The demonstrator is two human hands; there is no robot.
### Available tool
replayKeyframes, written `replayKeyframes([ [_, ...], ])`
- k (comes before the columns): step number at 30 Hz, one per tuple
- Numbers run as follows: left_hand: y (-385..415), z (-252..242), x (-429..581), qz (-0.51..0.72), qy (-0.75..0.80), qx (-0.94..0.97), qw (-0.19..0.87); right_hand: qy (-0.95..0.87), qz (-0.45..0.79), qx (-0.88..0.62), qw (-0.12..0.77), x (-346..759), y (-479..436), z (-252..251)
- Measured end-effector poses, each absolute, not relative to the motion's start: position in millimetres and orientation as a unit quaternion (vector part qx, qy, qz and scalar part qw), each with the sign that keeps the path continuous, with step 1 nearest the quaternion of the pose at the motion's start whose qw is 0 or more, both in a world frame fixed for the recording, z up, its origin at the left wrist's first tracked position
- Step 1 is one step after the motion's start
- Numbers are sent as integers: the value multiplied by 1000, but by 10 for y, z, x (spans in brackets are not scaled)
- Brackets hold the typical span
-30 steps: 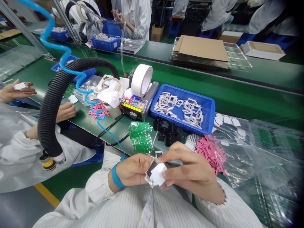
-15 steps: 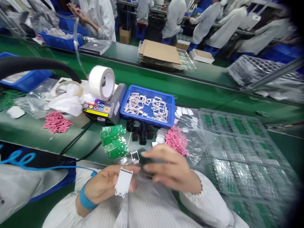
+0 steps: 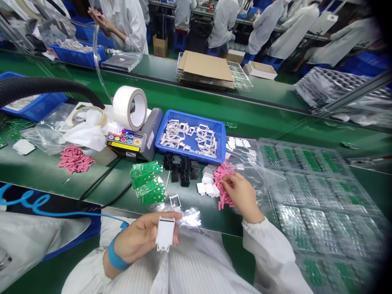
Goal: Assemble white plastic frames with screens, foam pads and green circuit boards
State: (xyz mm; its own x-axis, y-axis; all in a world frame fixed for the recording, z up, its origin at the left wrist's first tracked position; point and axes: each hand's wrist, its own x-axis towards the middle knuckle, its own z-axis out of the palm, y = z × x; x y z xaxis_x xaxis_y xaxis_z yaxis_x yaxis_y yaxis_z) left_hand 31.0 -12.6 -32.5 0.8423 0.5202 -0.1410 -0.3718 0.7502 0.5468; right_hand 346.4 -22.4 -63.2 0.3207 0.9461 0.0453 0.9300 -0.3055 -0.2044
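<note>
In the head view my left hand wears a blue wristband and is closed around a small white plastic frame with a white panel. A thin dark line crosses the frame near its top end. My right hand reaches to the heap of pink strips, thumb and fingers pinched on a strip at its edge. Left of that hand are loose white squares and a stack of white sheets. A single empty white frame lies just beyond my left hand.
Green circuit boards and black parts lie mid-bench. Behind them stand a blue tray of white frames and a tape dispenser with a white tape roll. Clear trays fill the right side.
My right hand has moved away from near my left hand, rightward and forward onto the pink heap. My left hand has shifted slightly right, still holding the white frame.
</note>
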Motion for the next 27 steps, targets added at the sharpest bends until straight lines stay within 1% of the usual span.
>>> replayKeyframes([
  [7, -112, -301, 295, 258, 169, 284, 908, -570, 11, -821, 37, 3418, -166, -442],
  [12, -98, -285, 284, 259, 174, 288, 905, -565, 30, -824, 14, 3383, -134, -503],
  [18, -99, -286, 259, 268, 177, 280, 905, -553, 39, -832, 22, 3434, -124, -469],
  [23, -75, -203, 274, 284, 181, 272, 901, -569, 8, -819, 66, 3392, -117, -294],
  [27, -64, -171, 269, 296, 181, 269, 898, -594, 9, -800, 86, 3354, -50, -320],
])
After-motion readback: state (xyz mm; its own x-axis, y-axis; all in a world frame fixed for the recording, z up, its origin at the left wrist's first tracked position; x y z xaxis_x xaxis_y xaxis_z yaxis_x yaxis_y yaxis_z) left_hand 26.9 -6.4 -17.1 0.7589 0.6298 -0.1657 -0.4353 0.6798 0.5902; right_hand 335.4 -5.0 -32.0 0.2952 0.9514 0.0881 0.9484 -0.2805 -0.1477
